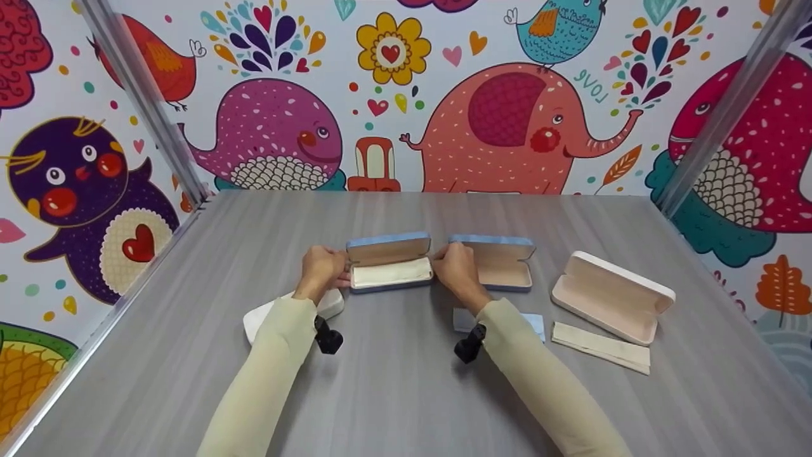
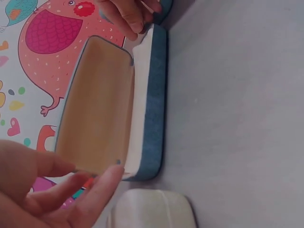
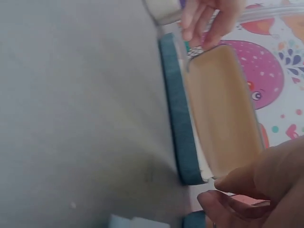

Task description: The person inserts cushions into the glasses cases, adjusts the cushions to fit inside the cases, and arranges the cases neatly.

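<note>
A blue glasses case stands with its lid up in the middle of the table. Along its base lies a folded cream cloth, its pale edge showing above the blue wall in both wrist views. My left hand is at the case's left end, fingers extended and spread by the lid's lower corner. At the opposite end is my right hand, its thumb and fingertips right at the corner and the cloth's end. Part of the right fingers is hidden in the head view.
Behind my right hand stands a second open blue case. Farther right are an open white case and a folded cream cloth. A light blue cloth lies partly under my right forearm; a closed white case sits beneath my left.
</note>
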The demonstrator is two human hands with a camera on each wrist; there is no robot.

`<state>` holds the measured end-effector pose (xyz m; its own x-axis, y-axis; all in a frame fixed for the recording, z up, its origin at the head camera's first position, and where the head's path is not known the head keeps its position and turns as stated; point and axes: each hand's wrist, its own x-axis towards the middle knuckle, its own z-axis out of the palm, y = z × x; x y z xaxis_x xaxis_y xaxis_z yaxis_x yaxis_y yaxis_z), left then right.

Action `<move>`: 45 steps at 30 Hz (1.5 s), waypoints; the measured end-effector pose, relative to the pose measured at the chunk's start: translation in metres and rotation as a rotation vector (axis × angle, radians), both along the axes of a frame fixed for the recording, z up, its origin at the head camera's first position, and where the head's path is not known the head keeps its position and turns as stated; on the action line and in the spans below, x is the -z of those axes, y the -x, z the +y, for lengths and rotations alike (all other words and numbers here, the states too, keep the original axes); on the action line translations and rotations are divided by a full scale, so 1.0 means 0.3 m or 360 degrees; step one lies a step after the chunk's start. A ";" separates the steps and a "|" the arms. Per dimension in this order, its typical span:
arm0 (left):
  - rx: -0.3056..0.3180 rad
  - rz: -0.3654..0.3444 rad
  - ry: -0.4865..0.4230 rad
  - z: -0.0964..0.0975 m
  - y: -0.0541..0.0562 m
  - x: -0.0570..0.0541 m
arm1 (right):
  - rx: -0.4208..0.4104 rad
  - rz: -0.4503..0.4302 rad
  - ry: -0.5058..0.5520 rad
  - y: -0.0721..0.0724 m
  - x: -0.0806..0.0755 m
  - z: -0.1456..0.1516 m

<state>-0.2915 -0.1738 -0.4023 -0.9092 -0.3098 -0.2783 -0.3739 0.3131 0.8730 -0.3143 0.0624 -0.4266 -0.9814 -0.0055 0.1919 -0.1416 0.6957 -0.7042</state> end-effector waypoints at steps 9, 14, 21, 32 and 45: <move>0.0057 -0.0119 0.0114 -0.008 0.002 -0.037 | -0.0031 -0.0700 0.0574 0.007 -0.075 0.029; 0.0131 -0.0330 0.0048 -0.004 0.006 -0.078 | -0.0082 -0.0986 0.0856 0.019 -0.102 0.017; 0.0226 -0.0392 -0.0197 0.013 0.018 -0.087 | -0.0169 -0.1067 0.0875 0.029 -0.107 -0.010; 0.0244 -0.0311 -0.0221 0.028 0.008 -0.080 | -0.0048 -0.0989 0.0679 0.050 -0.077 -0.038; 0.0170 -0.0258 -0.0124 0.031 0.012 -0.065 | 0.0206 -0.0907 0.0440 0.084 -0.081 -0.055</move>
<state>-0.2950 -0.1645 -0.3827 -0.8770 -0.1858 -0.4432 -0.4800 0.2923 0.8271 -0.3394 0.0459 -0.4024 -0.9193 0.0949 -0.3820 0.3803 0.4644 -0.7998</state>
